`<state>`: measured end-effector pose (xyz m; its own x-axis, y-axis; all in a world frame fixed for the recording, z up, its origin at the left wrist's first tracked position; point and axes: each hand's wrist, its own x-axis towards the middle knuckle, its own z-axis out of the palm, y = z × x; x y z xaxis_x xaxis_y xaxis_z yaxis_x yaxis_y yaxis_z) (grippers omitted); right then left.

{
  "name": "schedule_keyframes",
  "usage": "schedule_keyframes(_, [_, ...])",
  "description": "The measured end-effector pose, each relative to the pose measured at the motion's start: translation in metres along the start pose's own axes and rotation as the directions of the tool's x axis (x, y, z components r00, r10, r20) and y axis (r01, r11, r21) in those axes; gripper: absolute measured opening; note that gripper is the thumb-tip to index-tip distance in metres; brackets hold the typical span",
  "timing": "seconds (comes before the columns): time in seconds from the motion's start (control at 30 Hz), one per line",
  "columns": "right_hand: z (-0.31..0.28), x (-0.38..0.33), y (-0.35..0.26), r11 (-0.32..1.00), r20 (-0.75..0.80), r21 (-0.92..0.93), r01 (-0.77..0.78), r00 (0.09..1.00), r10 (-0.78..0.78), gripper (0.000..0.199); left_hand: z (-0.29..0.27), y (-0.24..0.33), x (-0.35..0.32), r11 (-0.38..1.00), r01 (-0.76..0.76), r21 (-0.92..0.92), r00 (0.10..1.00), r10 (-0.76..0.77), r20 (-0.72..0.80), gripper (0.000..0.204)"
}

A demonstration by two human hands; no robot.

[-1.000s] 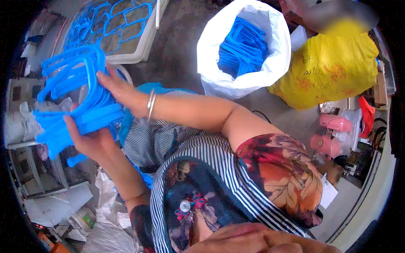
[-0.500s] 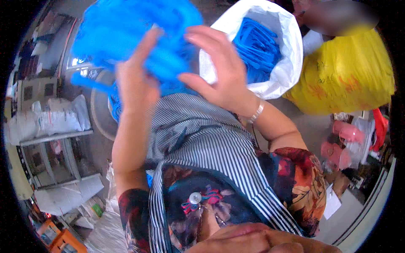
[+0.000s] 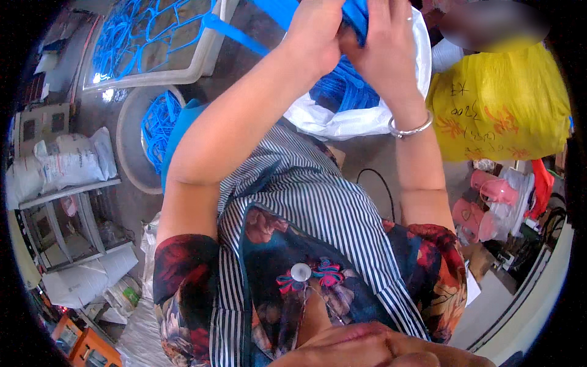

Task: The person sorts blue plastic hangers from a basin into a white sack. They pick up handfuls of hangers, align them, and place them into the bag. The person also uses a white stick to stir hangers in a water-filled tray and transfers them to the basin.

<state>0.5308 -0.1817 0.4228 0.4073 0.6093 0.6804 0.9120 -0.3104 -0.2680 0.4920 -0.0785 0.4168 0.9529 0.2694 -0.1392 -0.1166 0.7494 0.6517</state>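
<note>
- Over a white sack (image 3: 342,125): blue plastic pieces (image 3: 356,17), between my left hand (image 3: 313,43) and right hand (image 3: 386,58)
- Right hand: fingers curled, partly closed on these pieces
- Left hand: fingertips beyond the upper edge; how far open, I cannot tell
- Inside the sack, below my hands: further blue pieces (image 3: 343,93)

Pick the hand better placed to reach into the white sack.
Probably the right hand: it appears over the opening of the white sack, while the left hand is farther left. Both hold blue pieces.
</note>
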Motion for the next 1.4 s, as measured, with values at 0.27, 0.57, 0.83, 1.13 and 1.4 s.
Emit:
schedule_keyframes(0.27, [-0.025, 0.021, 0.001, 0.994, -0.034, 0.108, 0.025, 0.999, -0.021, 0.088, 0.019, 0.002, -0.002, 0.971, -0.236, 0.029, 0.959, 0.227, 0.172, 0.049])
schedule_keyframes(0.57, [-0.016, -0.004, 0.014, 0.958, -0.035, 0.282, -0.043, 0.998, 0.055, 0.067, 0.02, -0.001, -0.01, 1.0, -0.007, 0.002, 0.983, 0.008, -0.185, 0.019])
schedule_keyframes(0.83, [0.002, -0.044, 0.018, 0.928, 0.026, 0.291, -0.232, 0.972, 0.234, 0.052, -0.018, -0.036, -0.009, 0.975, -0.164, 0.147, 0.977, 0.182, -0.112, 0.036])
schedule_keyframes(1.13, [-0.032, -0.021, 0.038, 0.685, 0.274, -0.24, 0.688, 0.725, -0.632, 0.051, -0.041, 0.012, -0.03, 0.647, 0.154, 0.747, 0.949, -0.306, 0.069, 0.047])
schedule_keyframes(1.4, [-0.018, 0.01, 0.025, 0.582, 0.077, -0.057, 0.811, 0.585, -0.807, 0.04, -0.041, 0.034, -0.039, 0.388, 0.085, 0.918, 0.865, -0.486, 0.125, 0.057])
